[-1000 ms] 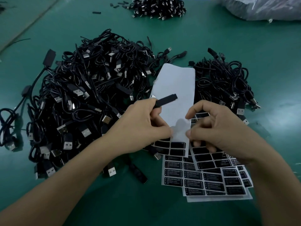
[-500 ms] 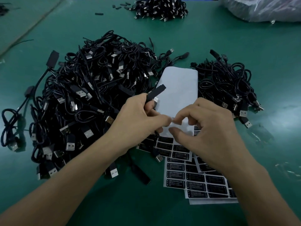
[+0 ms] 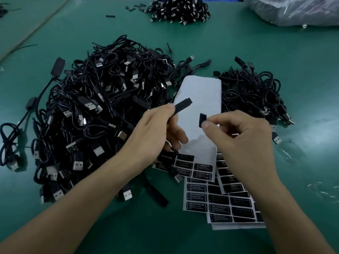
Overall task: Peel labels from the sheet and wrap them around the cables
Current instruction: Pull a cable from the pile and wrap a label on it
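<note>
While over smooth white backing sheet [image 3: 201,90], grips slim rectangular blk bar [image 3: 183,105] in left hand [image 3: 156,132], long axis slanting up-right; pinches small thin blk label [image 3: 202,120], near-upright, in right hand [image 3: 238,142], just beside bar.

Right hand [image 3: 238,136] off sheet [image 3: 201,96]; now pinches peeled label [image 3: 202,120], raised beside cable [image 3: 183,105] in left hand [image 3: 157,132]

Green tabletop [image 3: 275,52]: a broad bare band lies between the far-edge pile of black USB cables [image 3: 181,10] and the two nearer heaps. The large tangled black cable heap [image 3: 91,116] blocks the left centre and a smaller black cable heap [image 3: 253,96] the right. Fanned white label sheets [image 3: 220,204] fill the gap between them. A crumpled clear plastic bag [image 3: 293,10] closes the far right corner.
</note>
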Demonstrator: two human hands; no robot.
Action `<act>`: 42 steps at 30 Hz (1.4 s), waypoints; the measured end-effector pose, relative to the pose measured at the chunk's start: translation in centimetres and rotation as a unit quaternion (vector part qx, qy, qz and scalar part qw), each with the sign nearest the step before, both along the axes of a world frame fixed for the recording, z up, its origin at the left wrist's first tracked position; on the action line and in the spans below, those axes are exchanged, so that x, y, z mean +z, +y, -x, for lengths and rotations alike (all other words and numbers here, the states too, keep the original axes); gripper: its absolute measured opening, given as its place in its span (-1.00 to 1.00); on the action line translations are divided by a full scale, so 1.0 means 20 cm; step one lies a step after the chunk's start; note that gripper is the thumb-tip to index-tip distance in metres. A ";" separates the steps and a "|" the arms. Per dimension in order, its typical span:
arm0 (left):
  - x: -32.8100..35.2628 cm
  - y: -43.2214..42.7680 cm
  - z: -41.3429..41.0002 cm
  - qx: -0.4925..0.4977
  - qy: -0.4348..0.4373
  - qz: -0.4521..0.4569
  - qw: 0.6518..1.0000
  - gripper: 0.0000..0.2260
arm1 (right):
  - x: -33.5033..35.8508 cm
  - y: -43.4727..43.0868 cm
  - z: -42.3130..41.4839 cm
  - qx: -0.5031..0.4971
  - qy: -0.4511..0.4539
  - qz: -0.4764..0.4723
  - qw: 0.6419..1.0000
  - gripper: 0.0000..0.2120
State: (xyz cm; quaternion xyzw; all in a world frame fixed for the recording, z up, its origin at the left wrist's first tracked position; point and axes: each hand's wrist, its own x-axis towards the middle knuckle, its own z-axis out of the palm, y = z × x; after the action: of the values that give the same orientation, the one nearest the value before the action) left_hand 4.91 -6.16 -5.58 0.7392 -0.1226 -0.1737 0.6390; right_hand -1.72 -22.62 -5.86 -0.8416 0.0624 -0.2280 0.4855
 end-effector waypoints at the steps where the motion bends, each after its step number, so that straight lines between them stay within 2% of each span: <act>1: 0.00 0.00 0.00 0.006 -0.007 0.005 1.000 -0.66 | 0.01 0.00 0.00 0.006 0.001 -0.082 0.997 -0.88; 3: -0.01 0.00 0.01 0.004 -0.031 0.004 0.999 -0.65 | 0.04 0.02 0.00 0.027 0.020 -0.240 0.970 -0.88; 5: 0.00 0.00 0.02 -0.003 -0.048 0.006 0.999 -0.63 | 0.04 0.04 -0.01 0.049 0.054 -0.344 0.936 -0.89; 7: 0.00 0.00 0.03 -0.006 -0.062 -0.001 0.998 -0.61 | 0.05 0.05 -0.01 0.070 0.079 -0.392 0.914 -0.98; 9: 0.01 -0.01 0.04 -0.008 -0.073 -0.009 0.997 -0.62 | 0.05 0.06 -0.01 0.086 0.088 -0.414 0.902 -0.93; 15: 0.04 0.00 0.03 -0.054 -0.089 -0.037 0.994 -0.52 | 0.03 0.07 -0.02 0.065 0.107 -0.405 0.906 -0.90; 19: 0.02 0.02 0.01 -0.062 -0.057 -0.017 0.996 -0.81 | 0.01 0.07 -0.03 0.048 0.099 -0.409 0.906 -0.85; 21: 0.01 0.03 0.01 -0.063 -0.039 -0.008 0.997 -0.87 | 0.00 0.07 -0.03 0.051 0.096 -0.407 0.907 -0.82; 28: 0.00 0.02 0.01 -0.049 -0.005 0.015 0.999 -0.89 | -0.01 0.07 -0.04 0.046 0.090 -0.380 0.919 -0.83; 32: 0.01 0.02 0.01 -0.046 0.011 0.021 0.999 -0.91 | -0.02 0.06 -0.04 0.047 0.083 -0.328 0.940 -0.98; 34: 0.01 0.02 0.01 -0.049 0.020 0.024 0.998 -0.92 | -0.03 0.06 -0.04 0.046 0.079 -0.308 0.947 -0.90; 42: 0.02 0.03 0.00 -0.066 0.046 0.024 0.997 -0.93 | -0.01 0.06 -0.04 0.047 0.071 -0.282 0.956 -0.85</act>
State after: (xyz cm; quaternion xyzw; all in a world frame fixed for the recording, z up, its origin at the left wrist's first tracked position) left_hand 4.93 -5.57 -5.24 0.7053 -0.1459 -0.2459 0.6487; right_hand -0.92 -21.44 -6.10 -0.6862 0.1190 -0.1182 0.7079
